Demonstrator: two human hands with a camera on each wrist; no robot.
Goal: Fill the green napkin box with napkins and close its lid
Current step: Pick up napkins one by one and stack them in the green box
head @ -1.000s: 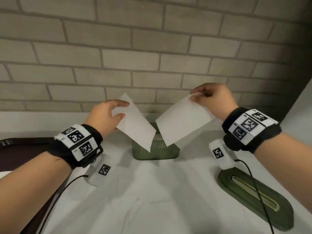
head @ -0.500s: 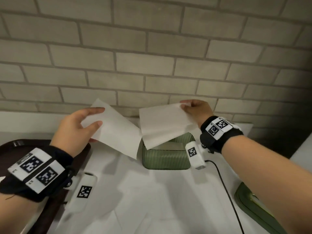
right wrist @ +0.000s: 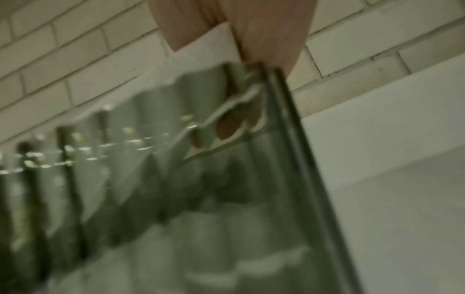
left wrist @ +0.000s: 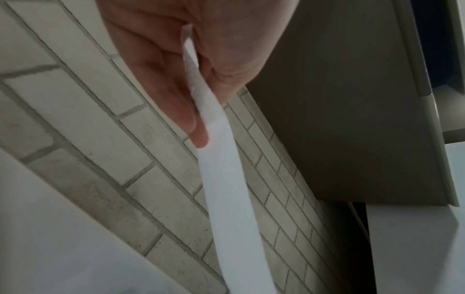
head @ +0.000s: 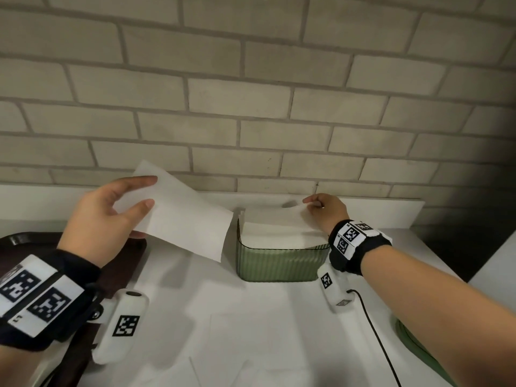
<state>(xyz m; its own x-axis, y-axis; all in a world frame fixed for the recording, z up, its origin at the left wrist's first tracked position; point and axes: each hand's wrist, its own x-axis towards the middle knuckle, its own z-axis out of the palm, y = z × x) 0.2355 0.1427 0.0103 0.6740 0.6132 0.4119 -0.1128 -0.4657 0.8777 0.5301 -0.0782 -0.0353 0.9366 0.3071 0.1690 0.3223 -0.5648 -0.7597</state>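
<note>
Currently the right hand (head: 325,212) pinches the far right corner of a napkin (head: 275,223) lying on the stack inside the green napkin box (head: 279,261), fingertips right at the box's right rim. The left hand (head: 109,219) holds a second napkin (head: 184,216) between thumb and fingers, in the air just left of the box, lower corner close to the left rim but apart from it. The box sits mid-surface near the brick wall (head: 251,107), its long axis left-right. The held napkin's long axis slants down-right toward the opening, so the left hand needs a short move right and a flattening rotation. The lid (head: 413,342) lies on the surface at lower right, nearer the right arm; likely that hand's job once it lets go.
</note>
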